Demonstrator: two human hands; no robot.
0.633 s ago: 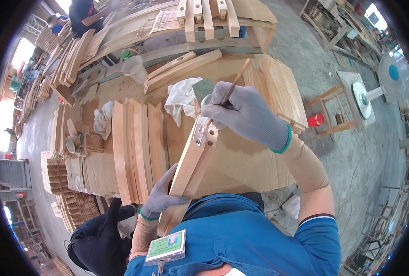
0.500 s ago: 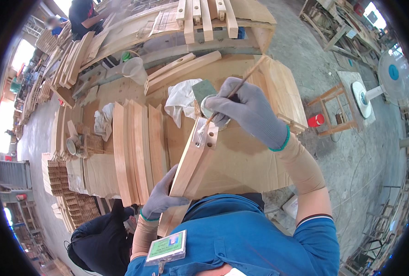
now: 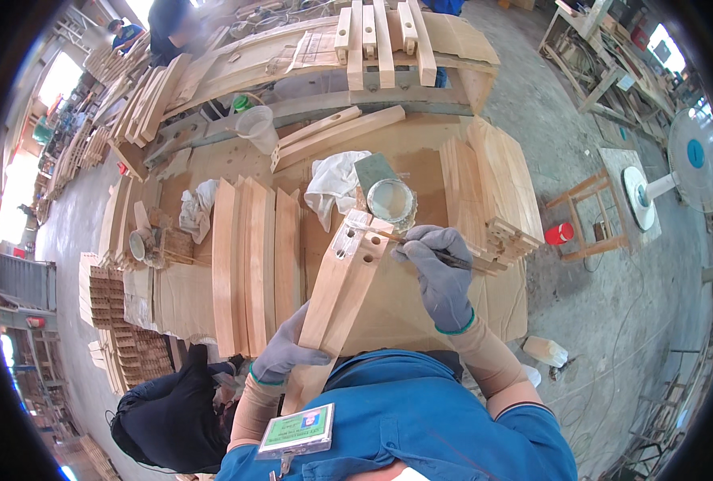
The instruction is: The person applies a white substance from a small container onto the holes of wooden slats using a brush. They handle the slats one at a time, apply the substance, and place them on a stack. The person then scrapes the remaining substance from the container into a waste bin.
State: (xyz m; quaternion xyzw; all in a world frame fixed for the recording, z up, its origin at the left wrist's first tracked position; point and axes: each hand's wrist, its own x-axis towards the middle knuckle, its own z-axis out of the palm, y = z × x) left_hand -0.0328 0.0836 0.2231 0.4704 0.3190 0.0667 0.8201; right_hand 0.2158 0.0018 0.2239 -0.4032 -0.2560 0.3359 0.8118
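Note:
My left hand (image 3: 288,351), in a grey glove, is wrapped round the lower part of a pale wooden bar (image 3: 334,295) that tilts up and away from me. White glue (image 3: 347,239) coats one face at the bar's far end, round drilled holes; the neighbouring face has holes too. In my gloved right hand (image 3: 438,276) is a thin glue brush (image 3: 459,261), closed in my fingers, its tip touching the glued end. Just beyond that end stands a round jar (image 3: 391,200) with whitish contents, beside a dark green block (image 3: 374,170) and a crumpled white cloth (image 3: 334,183).
Several wooden bars (image 3: 248,268) lie side by side on the cardboard-covered table (image 3: 420,313). More boards (image 3: 502,180) are stacked at right. A plastic cup (image 3: 257,127) stands farther back. A fan (image 3: 641,186) is at far right, and a dark-clothed person (image 3: 176,417) is at lower left.
My right hand has moved down and toward me, and the brush now lies flatter across the bar's end. The jar has come into full view. The whole view has shifted slightly.

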